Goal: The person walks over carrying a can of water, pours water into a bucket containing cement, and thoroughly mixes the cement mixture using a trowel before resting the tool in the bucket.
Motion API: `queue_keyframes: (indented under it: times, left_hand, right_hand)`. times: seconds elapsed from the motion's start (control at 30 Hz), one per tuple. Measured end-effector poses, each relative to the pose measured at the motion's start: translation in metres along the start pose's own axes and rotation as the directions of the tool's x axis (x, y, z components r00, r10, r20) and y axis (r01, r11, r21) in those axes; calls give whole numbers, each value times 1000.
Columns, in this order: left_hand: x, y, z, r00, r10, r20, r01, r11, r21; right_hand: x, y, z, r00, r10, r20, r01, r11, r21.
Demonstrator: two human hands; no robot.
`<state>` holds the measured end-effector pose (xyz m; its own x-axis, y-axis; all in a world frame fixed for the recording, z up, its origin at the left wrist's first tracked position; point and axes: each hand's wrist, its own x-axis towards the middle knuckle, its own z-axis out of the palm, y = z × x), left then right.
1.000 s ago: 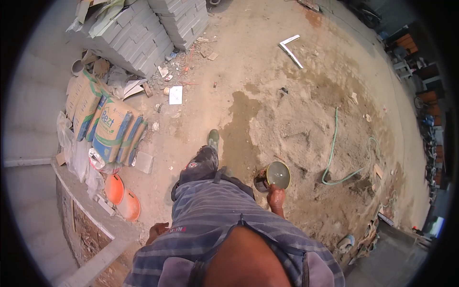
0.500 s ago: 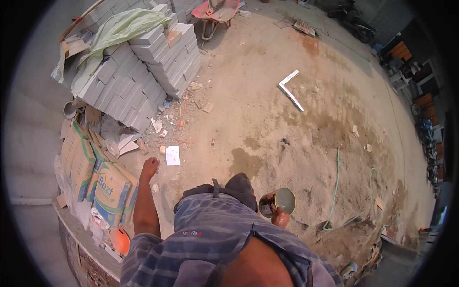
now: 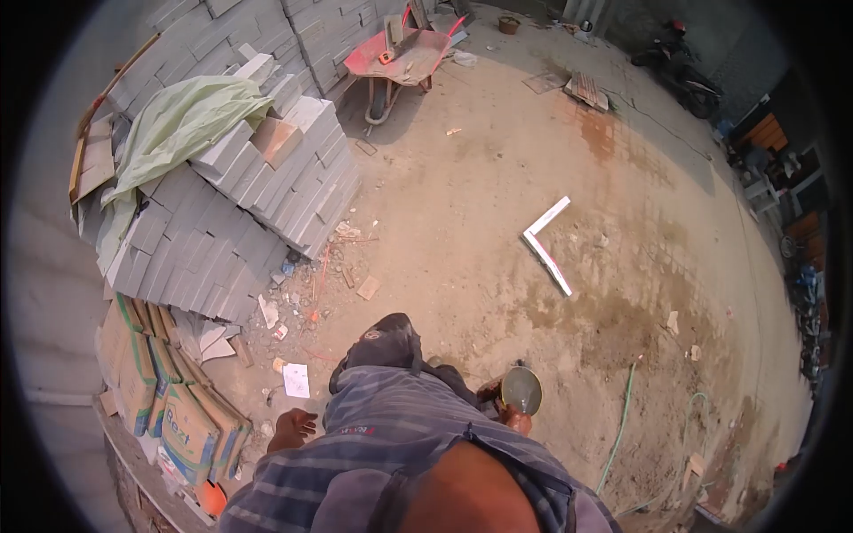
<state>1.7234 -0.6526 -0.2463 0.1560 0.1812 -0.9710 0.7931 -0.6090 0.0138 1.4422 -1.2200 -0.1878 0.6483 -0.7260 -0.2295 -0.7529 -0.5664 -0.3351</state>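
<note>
My right hand grips the near rim of a round bucket with greyish liquid inside. The bucket hangs at my right side, and part of it is hidden by my clothing. At my left side, my left hand hangs with its fingers apart and holds nothing. Just beyond that hand, a white sheet of paper lies on the ground. Printed cement bags stand in a row further left.
Stacked grey blocks rise at the left, partly under a pale green sheet. A red wheelbarrow stands beyond. A white L-shaped piece lies ahead, a green hose at the right, and a motorbike far right.
The view has moved forward, bringing the blocks and wheelbarrow further into sight. My left hand swung forward, then back to my side. The bucket has stayed in my right hand.
</note>
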Motion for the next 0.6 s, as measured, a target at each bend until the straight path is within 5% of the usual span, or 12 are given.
queue_keyframes:
  times: [0.1,0.2,0.3,0.37,0.4,0.43,0.47,0.5,0.53,0.57,0.6]
  left_hand:
    - [-23,35,13,983,-168,-76,164,985,-54]
    - [-5,121,1,967,-186,-174,176,982,-72]
    - [28,261,-16,928,-163,-334,161,986,-34]
    - [62,389,-31,904,-3,-427,104,971,215]
    - [79,466,-34,927,346,-147,-93,589,803]
    - [89,547,-35,763,626,162,-115,-116,987]
    - [99,627,-24,496,854,161,-165,-89,982]
    - [62,715,6,417,900,-125,-399,305,865]
    - [2,802,34,493,846,-201,-581,492,649]
    - [-25,873,60,361,904,-229,-716,426,552]
    - [-71,942,88,390,908,-151,-757,410,509]
  right_hand:
    - [100,-3,-18,1000,-26,16,25,996,87]
    - [203,-27,-36,978,-82,-194,85,996,9]
    - [306,-14,-25,965,-74,-252,100,991,90]
    - [372,-53,-57,963,-54,-264,66,997,35]
    - [404,-68,-78,964,-44,-261,45,999,0]
    - [430,-69,-84,965,-17,-261,18,1000,2]
    - [463,-69,-84,964,11,-265,-10,1000,7]
    - [492,-70,-91,962,34,-273,-31,999,13]
    - [517,-75,-102,960,22,-279,-18,1000,17]
    - [547,-81,-112,957,9,-291,-1,1000,28]
    - [580,-88,-119,952,-2,-305,15,999,39]
